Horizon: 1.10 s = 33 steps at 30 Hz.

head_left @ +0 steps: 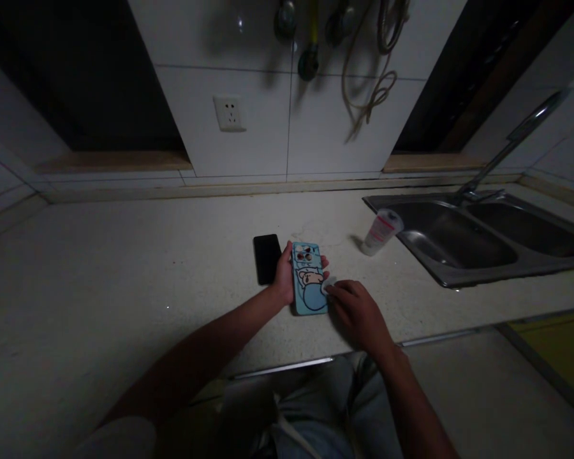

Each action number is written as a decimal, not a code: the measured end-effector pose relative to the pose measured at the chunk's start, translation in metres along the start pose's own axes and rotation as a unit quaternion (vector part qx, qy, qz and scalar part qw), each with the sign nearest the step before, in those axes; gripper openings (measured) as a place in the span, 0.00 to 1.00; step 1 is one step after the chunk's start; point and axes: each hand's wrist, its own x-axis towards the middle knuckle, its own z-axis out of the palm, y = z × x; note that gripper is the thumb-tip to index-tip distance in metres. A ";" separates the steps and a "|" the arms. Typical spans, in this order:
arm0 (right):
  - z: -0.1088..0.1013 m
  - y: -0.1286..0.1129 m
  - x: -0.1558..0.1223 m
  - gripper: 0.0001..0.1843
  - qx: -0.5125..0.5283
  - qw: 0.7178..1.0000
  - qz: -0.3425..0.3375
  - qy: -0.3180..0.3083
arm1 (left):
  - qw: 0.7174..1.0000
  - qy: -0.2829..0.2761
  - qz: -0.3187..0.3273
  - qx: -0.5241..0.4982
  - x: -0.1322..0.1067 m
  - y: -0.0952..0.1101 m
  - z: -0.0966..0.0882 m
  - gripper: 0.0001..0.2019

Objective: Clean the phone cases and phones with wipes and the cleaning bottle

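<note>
My left hand [284,278] is wrapped round a light-blue phone case [310,296] with a cartoon animal on its back, held tilted above the counter. Its camera cutouts face up at the top end; whether a phone sits inside, I cannot tell. The fingertips of my left hand show past the case's right edge. My right hand [356,312] pinches a small whitish piece, perhaps a wipe, against the lower right edge of the case. Just left of my left hand, a black phone [266,258] lies flat on the counter.
A clear plastic cup [381,233] with red print stands on the pale counter [124,268], right of my hands. Farther right is a steel double sink [440,275] with a tall faucet [511,140]. A socket [229,113] and pipe fittings [309,62] are on the tiled wall.
</note>
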 end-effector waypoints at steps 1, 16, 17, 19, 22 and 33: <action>0.000 0.001 0.003 0.12 -0.008 1.000 0.010 0.001 | 1.000 0.001 0.000 0.000 0.001 0.000 0.000 0.34; 0.009 -0.051 0.014 0.12 0.024 0.994 -0.087 -0.057 | 1.000 0.007 0.007 -0.016 0.002 0.000 -0.001 0.32; 0.006 -0.047 0.010 0.12 0.018 0.995 -0.081 -0.063 | 1.000 0.001 0.002 -0.020 0.001 0.000 -0.002 0.32; 0.001 -0.036 0.002 0.12 0.005 0.995 -0.071 -0.068 | 1.000 -0.007 -0.006 -0.027 0.001 0.001 -0.002 0.32; -0.007 -0.019 -0.004 0.11 -0.023 0.998 -0.039 -0.042 | 1.000 -0.013 -0.006 -0.024 0.001 0.000 -0.003 0.32; 0.006 -0.030 0.012 0.15 0.039 0.997 -0.058 0.025 | 1.000 0.006 -0.005 -0.019 0.000 0.001 0.002 0.33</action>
